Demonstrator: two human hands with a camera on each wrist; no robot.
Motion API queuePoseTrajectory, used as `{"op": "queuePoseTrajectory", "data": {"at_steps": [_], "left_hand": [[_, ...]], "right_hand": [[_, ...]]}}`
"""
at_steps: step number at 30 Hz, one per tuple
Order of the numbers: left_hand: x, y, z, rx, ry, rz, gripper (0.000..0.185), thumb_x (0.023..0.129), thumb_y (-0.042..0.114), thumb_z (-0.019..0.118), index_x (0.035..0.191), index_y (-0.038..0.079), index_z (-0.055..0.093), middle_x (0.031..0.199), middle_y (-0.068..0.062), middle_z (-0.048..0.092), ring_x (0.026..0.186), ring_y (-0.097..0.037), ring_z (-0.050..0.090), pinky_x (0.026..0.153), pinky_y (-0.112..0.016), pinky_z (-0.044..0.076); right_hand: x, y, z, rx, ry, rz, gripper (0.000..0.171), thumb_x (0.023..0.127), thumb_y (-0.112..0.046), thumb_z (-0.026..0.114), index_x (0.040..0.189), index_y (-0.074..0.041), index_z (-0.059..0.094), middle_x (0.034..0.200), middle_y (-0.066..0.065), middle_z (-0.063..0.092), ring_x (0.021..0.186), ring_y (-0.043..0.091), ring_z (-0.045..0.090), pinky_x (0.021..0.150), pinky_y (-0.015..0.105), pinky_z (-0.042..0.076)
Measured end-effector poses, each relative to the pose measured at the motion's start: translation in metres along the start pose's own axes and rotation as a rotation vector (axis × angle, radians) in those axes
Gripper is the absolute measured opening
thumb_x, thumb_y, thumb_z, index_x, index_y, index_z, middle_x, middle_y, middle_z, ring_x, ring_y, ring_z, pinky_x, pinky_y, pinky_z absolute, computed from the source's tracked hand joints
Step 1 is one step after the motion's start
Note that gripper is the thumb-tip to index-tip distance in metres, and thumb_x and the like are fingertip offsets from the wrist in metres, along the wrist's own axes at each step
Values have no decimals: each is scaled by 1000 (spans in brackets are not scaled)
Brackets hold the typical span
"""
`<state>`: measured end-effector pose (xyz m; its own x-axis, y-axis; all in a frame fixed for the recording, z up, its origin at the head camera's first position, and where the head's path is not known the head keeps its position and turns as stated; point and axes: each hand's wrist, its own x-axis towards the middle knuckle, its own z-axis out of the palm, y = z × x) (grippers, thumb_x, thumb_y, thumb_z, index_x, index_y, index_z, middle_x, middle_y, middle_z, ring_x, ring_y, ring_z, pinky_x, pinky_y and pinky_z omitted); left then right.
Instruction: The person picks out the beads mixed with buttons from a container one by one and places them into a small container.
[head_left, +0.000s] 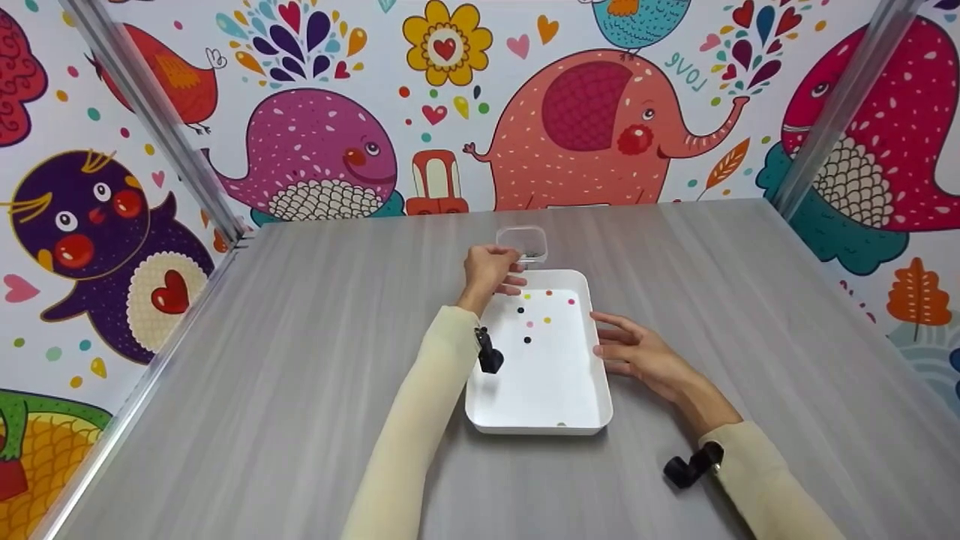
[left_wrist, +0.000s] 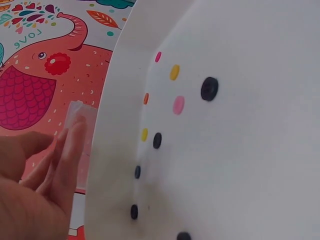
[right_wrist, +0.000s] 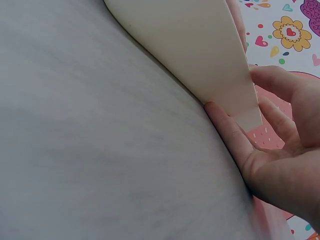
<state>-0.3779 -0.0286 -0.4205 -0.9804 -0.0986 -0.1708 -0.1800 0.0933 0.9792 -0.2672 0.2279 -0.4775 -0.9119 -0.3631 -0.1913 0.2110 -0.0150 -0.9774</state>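
A white rectangular tray (head_left: 540, 382) holds several small round discs in black, yellow, orange and pink, mostly toward its far end. Beyond that end sits a small clear plastic container (head_left: 523, 235) with a few tiny dark bits in it. My left hand (head_left: 491, 271) reaches over the tray's far left corner, its fingertips at the container's near side. Whether a disc is between the thumb and fingers cannot be made out. Fingertips of my right hand (head_left: 643, 355) touch the outside of the tray's right wall. The right wrist view shows that hand's fingers fairly straight against the wall (right_wrist: 190, 45).
Tray and container stand on a grey wood-grain table (head_left: 315, 360). A wall printed with cartoon animals (head_left: 585, 142) rises behind the table. Metal posts (head_left: 150, 112) flank it. A small greenish piece (head_left: 561, 424) lies by the tray's near edge.
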Motion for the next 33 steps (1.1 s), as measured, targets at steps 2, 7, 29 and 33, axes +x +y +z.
{"op": "queuePoseTrajectory", "data": {"at_steps": [2,7,29,33], "left_hand": [[0,1,0,1,1,-6,20,95,15,67,109,1,71,84,-13,75,57,-17,72,53,-31,63],[-1,3,-2,6,-4,-17,20,96,14,66,109,1,71,85,-14,75,59,-18,73,54,-32,64],[-17,4,-28,69,-18,-10,24,99,21,63,114,4,71,89,-10,74,66,-18,74,58,-32,65],[-18,5,-35,107,4,8,22,98,21,63,111,5,71,86,-8,72,73,-23,76,60,-34,66]], "right_hand": [[0,0,0,-4,-4,0,78,90,-7,72,156,-10,32,154,28,33,116,18,63,95,32,60],[-1,-1,-1,-8,1,7,77,91,-7,71,157,-9,31,155,29,32,117,17,62,96,31,60],[2,0,0,-6,10,18,79,90,-8,73,157,-11,31,156,27,33,118,19,62,95,32,61],[2,0,0,-9,9,21,80,90,-8,73,157,-11,30,156,27,33,118,19,62,95,31,60]]}}
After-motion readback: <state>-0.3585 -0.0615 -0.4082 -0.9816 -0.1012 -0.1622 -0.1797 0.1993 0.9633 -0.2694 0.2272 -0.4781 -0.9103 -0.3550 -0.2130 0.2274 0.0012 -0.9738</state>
